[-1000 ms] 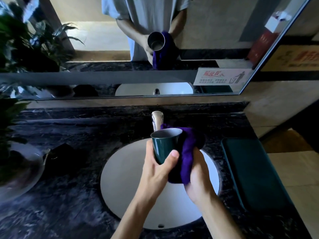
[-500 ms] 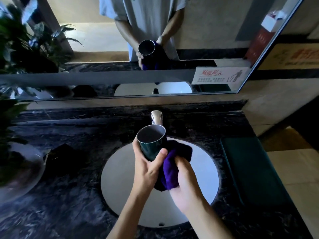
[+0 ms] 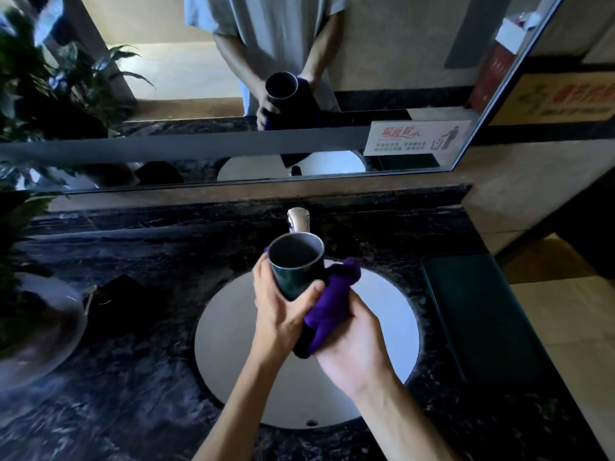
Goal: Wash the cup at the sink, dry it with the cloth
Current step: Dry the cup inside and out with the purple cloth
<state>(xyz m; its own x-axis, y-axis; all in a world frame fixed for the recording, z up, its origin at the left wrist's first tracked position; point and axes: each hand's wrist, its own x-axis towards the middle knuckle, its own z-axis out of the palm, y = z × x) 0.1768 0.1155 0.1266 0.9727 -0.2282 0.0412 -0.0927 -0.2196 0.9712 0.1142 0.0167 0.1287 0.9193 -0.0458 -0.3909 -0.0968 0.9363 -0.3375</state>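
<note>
A dark green cup [image 3: 296, 267] with a grey inside is held above the white round sink [image 3: 233, 327], its mouth tilted toward me. My left hand [image 3: 283, 314] grips the cup round its lower body, thumb across the front. A purple cloth [image 3: 327, 307] is bunched against the cup's right side and base. My right hand [image 3: 356, 347] holds this cloth from below and presses it to the cup. The chrome tap [image 3: 298, 220] stands just behind the cup; no water is visible.
Black marble counter [image 3: 149, 377] surrounds the sink. A dark green tray [image 3: 479, 314] lies at the right. A potted plant in a glass bowl [image 3: 40, 327] and a dark object [image 3: 116, 297] sit at the left. A mirror [image 3: 382, 61] with a sign [image 3: 416, 138] is behind.
The cup has shifted left and tipped its mouth toward me. The cloth went from wrapping the cup's right side to lying lower, under its base, with my right hand below it.
</note>
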